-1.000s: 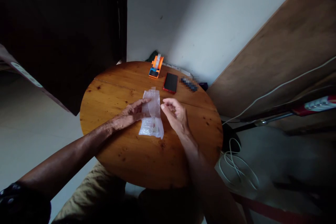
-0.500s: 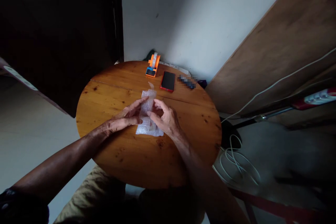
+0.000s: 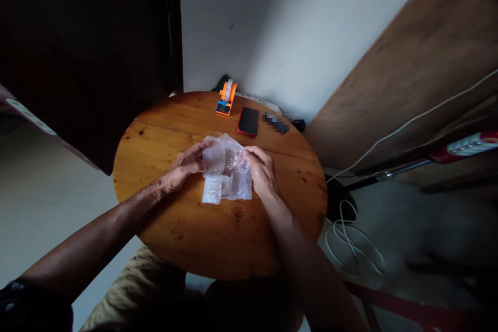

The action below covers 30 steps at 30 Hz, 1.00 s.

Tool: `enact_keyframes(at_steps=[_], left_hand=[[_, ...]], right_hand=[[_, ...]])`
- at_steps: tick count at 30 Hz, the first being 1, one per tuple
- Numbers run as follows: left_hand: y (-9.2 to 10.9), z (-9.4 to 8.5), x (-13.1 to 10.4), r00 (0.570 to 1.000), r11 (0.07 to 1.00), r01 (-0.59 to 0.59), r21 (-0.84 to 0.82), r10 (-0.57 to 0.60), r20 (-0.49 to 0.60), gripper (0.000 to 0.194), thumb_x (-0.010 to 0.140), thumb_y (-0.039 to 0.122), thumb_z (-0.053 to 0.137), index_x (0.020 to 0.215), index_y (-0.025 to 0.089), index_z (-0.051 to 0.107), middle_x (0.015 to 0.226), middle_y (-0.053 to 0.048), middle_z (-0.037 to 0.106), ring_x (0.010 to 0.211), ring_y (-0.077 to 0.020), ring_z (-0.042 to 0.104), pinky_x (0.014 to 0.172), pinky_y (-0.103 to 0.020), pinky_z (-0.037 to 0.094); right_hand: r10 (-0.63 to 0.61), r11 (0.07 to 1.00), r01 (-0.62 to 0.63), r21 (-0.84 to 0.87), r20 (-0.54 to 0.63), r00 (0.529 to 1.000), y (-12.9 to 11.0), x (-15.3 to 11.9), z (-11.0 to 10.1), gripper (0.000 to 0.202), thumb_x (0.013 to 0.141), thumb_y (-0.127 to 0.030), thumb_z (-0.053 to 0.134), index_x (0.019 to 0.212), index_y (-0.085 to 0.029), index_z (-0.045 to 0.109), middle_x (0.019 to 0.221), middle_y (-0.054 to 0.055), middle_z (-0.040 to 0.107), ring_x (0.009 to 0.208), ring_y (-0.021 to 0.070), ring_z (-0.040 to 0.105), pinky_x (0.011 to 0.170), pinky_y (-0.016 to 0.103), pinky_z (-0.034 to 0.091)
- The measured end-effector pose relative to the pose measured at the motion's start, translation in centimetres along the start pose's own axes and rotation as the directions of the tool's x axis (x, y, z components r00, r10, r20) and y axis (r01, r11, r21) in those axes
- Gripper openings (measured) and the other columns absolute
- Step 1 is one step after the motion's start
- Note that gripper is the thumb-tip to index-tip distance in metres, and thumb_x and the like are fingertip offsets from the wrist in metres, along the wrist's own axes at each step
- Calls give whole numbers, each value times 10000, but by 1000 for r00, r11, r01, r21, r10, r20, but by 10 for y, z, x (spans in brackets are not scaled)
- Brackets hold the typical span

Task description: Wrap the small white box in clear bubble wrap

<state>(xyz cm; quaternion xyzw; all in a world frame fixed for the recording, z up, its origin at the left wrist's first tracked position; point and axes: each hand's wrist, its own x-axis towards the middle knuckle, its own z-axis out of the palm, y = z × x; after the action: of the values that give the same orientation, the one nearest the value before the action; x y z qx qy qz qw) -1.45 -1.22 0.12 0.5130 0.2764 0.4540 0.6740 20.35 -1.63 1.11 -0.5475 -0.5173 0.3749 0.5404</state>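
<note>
Head view: a round, knotty wooden tabletop (image 3: 202,238) fills the middle of a dim room, pushed up against a pale plaster wall (image 3: 295,26), with a slanted brown wooden board (image 3: 420,62) leaning at the right and a coil of white cable (image 3: 350,244) on the floor beside it. At the table's centre a person holds a crumpled sheet of clear bubble wrap (image 3: 227,168), its lower part resting on the wood and its upper part lifted and pulled wide, apparently so that the small pale item bundled inside stays covered. The left hand (image 3: 181,168) pinches the sheet's left edge between thumb and fingers; the right hand (image 3: 262,168) grips the right edge, fingers curled over it. Along the far rim, well apart from the hands, lie a red-cased smartphone (image 3: 248,121) face up and a small orange tape dispenser (image 3: 225,98), near the wall.
</note>
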Motion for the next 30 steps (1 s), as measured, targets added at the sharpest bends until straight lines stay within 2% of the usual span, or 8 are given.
enact_keyframes(at_steps=[5, 10, 13, 15, 18, 21, 25, 30], left_hand=[[-1, -3, 4, 996, 998, -52, 19, 53, -78, 775, 664, 297, 743, 1392, 180, 501, 1401, -137, 586, 1276, -337, 537, 989, -410, 483], [-4, -2, 4, 996, 993, -62, 101, 69, -65, 878, 673, 358, 818, 1452, 226, 435, 1325, -124, 615, 1136, -277, 615, 950, -391, 510], [-6, 0, 3, 998, 987, -33, 155, 42, -56, 886, 685, 405, 827, 1450, 213, 425, 1318, -132, 598, 1104, -266, 630, 934, -403, 523], [-9, -1, 3, 997, 979, -17, 205, 33, -74, 863, 703, 436, 812, 1440, 200, 428, 1232, -122, 631, 1051, -256, 645, 902, -402, 532], [-11, -4, 2, 976, 926, -35, 377, 112, -185, 705, 727, 474, 779, 1320, 173, 544, 1034, -92, 658, 931, -225, 640, 818, -354, 529], [-9, -6, 1, 939, 852, -58, 520, 223, -262, 472, 747, 513, 740, 1057, 169, 647, 919, -64, 644, 838, -194, 607, 735, -301, 500], [-3, 0, -4, 971, 848, -42, 528, 160, -178, 395, 786, 553, 689, 859, 170, 626, 793, -22, 626, 741, -159, 578, 669, -263, 459], [3, 4, -7, 982, 801, -10, 598, 120, -144, 427, 766, 579, 703, 819, 169, 595, 724, 3, 576, 663, -136, 525, 603, -248, 402]], right_hand=[[139, 982, -139, 126, 12, 990, 6, 6, -1, 231, 689, -454, 652, 720, -228, 618, 652, -8, 633, 606, 168, 555, 573, 293, 428], [97, 995, -97, 19, -9, 995, 14, 10, 0, 295, 676, -510, 684, 752, -236, 605, 711, -9, 649, 667, 173, 569, 589, 283, 438], [76, 996, -74, -42, 28, 997, 15, 9, 1, 322, 654, -466, 722, 859, -231, 641, 757, -16, 672, 704, 172, 591, 634, 282, 452], [82, 995, -78, -62, 60, 995, 15, 8, 0, 321, 663, -432, 701, 900, -220, 657, 747, -22, 668, 677, 161, 579, 619, 274, 430], [84, 991, -76, -113, 67, 994, 17, 8, -1, 239, 691, -420, 645, 807, -211, 656, 655, -34, 616, 595, 143, 522, 568, 263, 367], [64, 986, -55, -155, 51, 997, 18, 9, -3, 224, 706, -440, 627, 713, -216, 625, 602, -39, 571, 562, 137, 487, 552, 260, 332], [56, 988, -47, -144, 55, 997, 18, 9, -3, 260, 735, -477, 619, 693, -220, 611, 612, -28, 584, 579, 143, 496, 556, 261, 336], [0, 997, 7, -73, 96, 995, 11, 5, -3, 260, 768, -480, 648, 749, -222, 629, 632, -39, 560, 602, 133, 480, 577, 255, 358]])
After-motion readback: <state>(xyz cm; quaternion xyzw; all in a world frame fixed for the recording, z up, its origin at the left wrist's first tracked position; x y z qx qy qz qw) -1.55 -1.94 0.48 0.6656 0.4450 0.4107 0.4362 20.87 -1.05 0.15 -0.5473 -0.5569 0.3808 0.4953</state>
